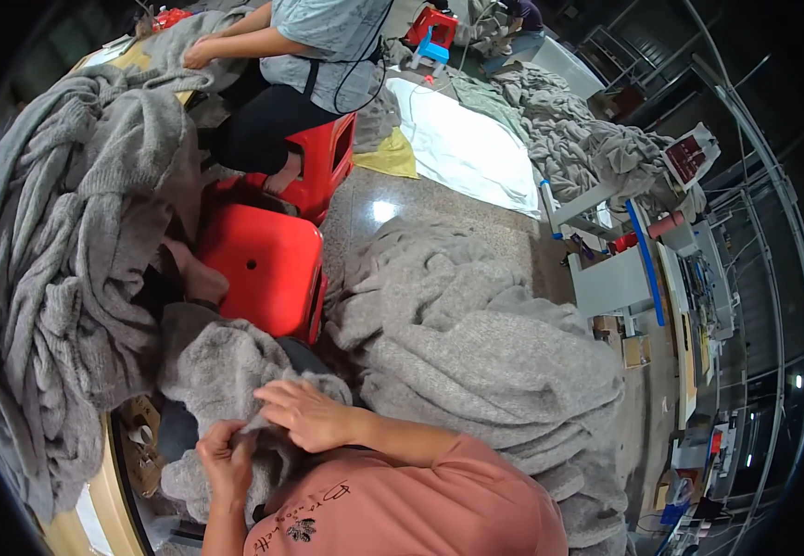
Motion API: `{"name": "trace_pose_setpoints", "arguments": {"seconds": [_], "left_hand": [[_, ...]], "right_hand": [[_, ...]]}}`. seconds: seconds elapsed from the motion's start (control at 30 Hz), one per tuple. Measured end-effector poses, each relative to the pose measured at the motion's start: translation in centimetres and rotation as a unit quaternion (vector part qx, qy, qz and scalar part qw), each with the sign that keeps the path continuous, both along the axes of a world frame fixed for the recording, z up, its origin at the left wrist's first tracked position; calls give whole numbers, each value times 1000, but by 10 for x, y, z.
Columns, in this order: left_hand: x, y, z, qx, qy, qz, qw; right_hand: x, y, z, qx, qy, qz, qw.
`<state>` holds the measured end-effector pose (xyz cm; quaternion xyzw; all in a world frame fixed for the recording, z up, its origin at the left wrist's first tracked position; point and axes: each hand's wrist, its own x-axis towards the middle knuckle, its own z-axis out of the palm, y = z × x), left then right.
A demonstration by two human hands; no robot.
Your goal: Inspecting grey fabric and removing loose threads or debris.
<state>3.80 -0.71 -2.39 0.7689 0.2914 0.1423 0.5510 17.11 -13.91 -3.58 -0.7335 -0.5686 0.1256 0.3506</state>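
A: What are the two hands doing?

B: Both work on a grey knitted garment (221, 371) bunched in the person's lap, low in the middle of the view. The left hand (226, 456) pinches a fold of the knit, its fingers clenched on the cloth. The right hand (304, 412) lies on top of the same fold just beside the left, fingers curled and pressing on the knit; I cannot tell whether they truly grip it.

A: What lies around them?

B: A large heap of grey knitwear (476, 361) sits on the floor to the right, touching the lap. Another grey pile (68, 250) drapes over a pale surface (96, 505) on the left. A red plastic stool (267, 264) stands just ahead of the lap, with a bare foot (200, 278) resting beside it.

A: Is anyone else there?

B: Yes, a second person (314, 56) sits on another red stool (328, 162) further off, hands on grey cloth. White sheets (467, 148) lie on the floor beyond.
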Motion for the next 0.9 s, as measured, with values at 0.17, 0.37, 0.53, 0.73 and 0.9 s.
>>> {"name": "trace_pose_setpoints", "arguments": {"seconds": [0.17,0.37,0.53,0.73,0.9], "left_hand": [[8,-13,16,101,-47,-33,993],[8,-8,6,-86,64,-87,990],[14,3,15,-339,-24,5,940],[10,22,11,-444,-141,105,879],[10,31,18,-422,-160,115,885]], "right_hand": [[-4,9,3,93,206,39,973],[-16,13,1,210,84,13,974],[11,3,2,154,155,-37,975],[35,-26,-50,5,171,11,985],[35,-22,-56,21,-12,5,1000]]}}
